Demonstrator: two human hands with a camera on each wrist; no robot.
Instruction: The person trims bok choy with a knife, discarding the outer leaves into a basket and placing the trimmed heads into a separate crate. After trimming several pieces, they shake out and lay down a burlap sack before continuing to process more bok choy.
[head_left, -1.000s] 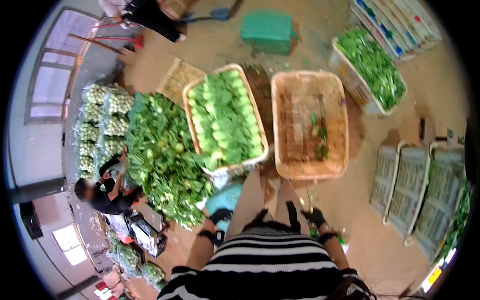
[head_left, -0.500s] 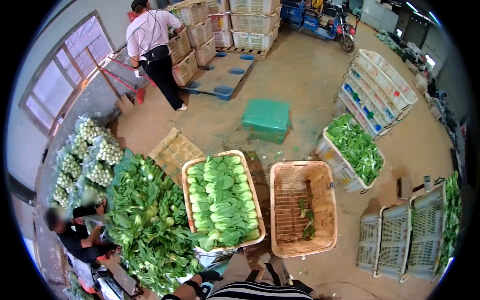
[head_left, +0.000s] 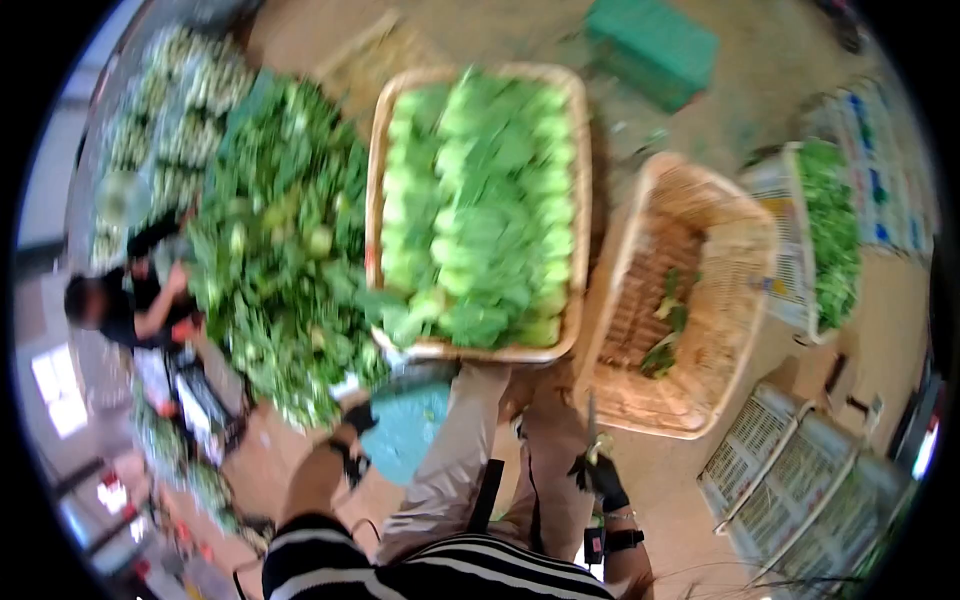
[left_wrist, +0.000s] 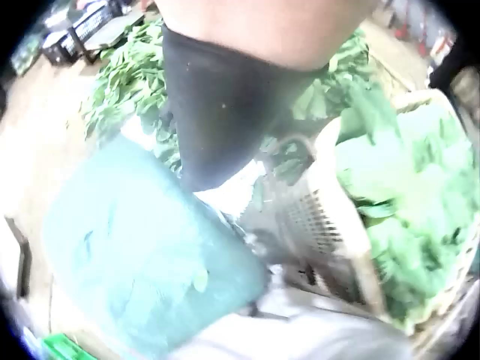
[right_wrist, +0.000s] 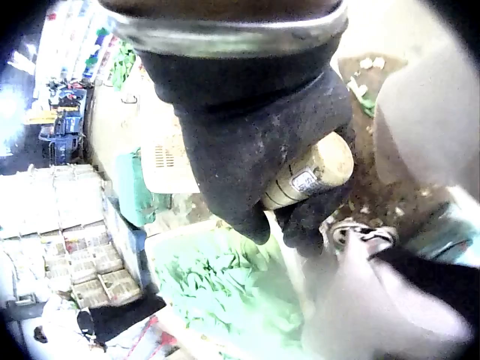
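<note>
My left hand (head_left: 355,420), in a dark glove, hangs with loose fingers beside a teal rounded block (head_left: 408,432) and holds nothing. In the left wrist view the gloved hand (left_wrist: 221,112) points down over the block's edge. My right hand (head_left: 600,480), also gloved, grips a knife (head_left: 591,410) with its thin blade pointing forward. Its pale wooden handle (right_wrist: 319,174), with a small label, pokes out of the fist in the right wrist view. In front of my legs stands a crate (head_left: 376,200) packed with rows of bok choy (head_left: 490,210).
A tan crate (head_left: 745,330) with a few leaves inside stands front right. Loose greens (head_left: 290,240) are heaped at left, where another person (head_left: 140,300) sits. A green box (head_left: 655,50), a crate of greens (head_left: 833,240) and tipped crates (head_left: 790,470) stand farther off.
My view has swung up and back down, turning slightly, so the crates shift in it. Both hands show more fully now, the left farther out to the side. The standing person has left the view.
</note>
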